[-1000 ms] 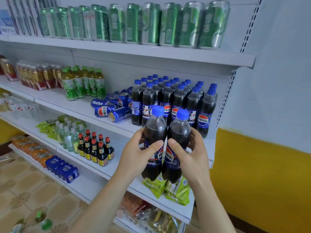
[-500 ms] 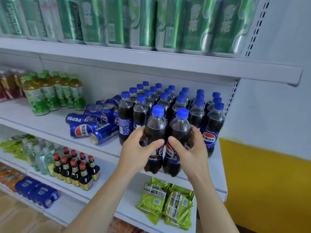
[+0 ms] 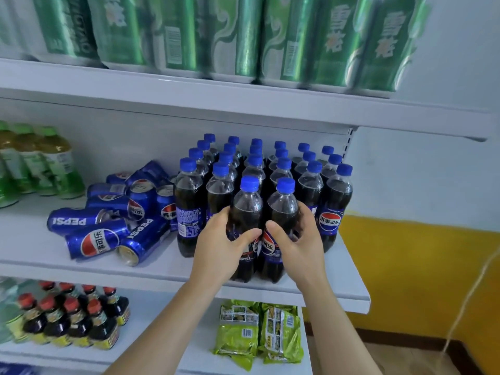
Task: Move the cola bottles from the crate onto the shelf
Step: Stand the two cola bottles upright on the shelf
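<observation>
Two cola bottles with blue caps stand side by side at the front edge of the white middle shelf (image 3: 151, 262). My left hand (image 3: 221, 247) grips the left bottle (image 3: 247, 204) around its label. The right bottle (image 3: 283, 204) is gripped the same way by my right hand (image 3: 297, 239). Both bottles touch the shelf surface, just in front of a block of several upright cola bottles (image 3: 270, 163). The crate is out of view.
Blue cola cans (image 3: 108, 226) lie in a heap left of the bottles. Green tea bottles (image 3: 35, 163) stand further left. Green cans (image 3: 243, 36) fill the shelf above. Below are dark sauce bottles (image 3: 73, 318) and green snack packs (image 3: 259, 331). A yellow-and-white wall (image 3: 419, 266) is at right.
Both hands carried the two bottles up and forward from in front of the lower shelf onto the middle shelf's front edge. The view moved closer to the shelf.
</observation>
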Tool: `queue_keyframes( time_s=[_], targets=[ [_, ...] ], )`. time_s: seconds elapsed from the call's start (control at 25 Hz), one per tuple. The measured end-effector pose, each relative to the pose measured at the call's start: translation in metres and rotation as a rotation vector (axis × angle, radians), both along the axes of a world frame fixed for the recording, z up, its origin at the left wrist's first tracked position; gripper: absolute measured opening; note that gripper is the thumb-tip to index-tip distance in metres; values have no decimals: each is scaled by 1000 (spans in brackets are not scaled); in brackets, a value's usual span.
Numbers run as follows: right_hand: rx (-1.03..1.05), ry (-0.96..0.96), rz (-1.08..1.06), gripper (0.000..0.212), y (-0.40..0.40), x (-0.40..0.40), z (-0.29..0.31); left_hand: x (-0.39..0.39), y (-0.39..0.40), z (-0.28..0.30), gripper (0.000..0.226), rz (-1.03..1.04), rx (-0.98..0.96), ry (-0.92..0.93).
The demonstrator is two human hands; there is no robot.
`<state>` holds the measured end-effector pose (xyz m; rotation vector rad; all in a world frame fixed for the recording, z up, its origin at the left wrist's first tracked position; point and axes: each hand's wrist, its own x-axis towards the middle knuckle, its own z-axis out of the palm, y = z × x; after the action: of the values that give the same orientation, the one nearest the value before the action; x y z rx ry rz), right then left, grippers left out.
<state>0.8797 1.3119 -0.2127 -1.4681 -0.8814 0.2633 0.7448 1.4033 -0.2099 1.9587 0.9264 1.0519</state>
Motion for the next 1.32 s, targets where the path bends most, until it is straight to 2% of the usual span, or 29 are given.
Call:
queue_keyframes(
  time_s=[0.12, 0.2, 0.4, 0.56, 0.68, 0.96, 1.12, 1.32],
  targets=[
    [-72, -67, -46, 62, 1, -5, -6, -3, 4, -10, 61, -11, -8, -10],
    [-143, -115, -53, 74, 0, -6, -13, -5, 2, -21, 56, -4, 3, 24],
    [-361, -199, -10, 89, -13, -12, -45, -14, -1, -59, 52, 21, 85, 379],
    [-450, -257, 1, 100, -17, -8, -60, -10, -5, -63, 49, 72, 136, 430],
    [-453, -264, -40, 96, -13, -8, -64, -9, -2, -66, 53, 104, 148, 396],
    [-462, -195, -155, 65, -1, -2, -73, 8, -3, -67, 42, 152, 213, 427],
    [-464, -223, -172, 64, 4, 1, -76, 12, -1, -68, 41, 171, 258, 489],
    [-480, -266, -187, 62, 9, 6, -78, 20, 9, -76, 48, 141, 411, 537]
  ],
)
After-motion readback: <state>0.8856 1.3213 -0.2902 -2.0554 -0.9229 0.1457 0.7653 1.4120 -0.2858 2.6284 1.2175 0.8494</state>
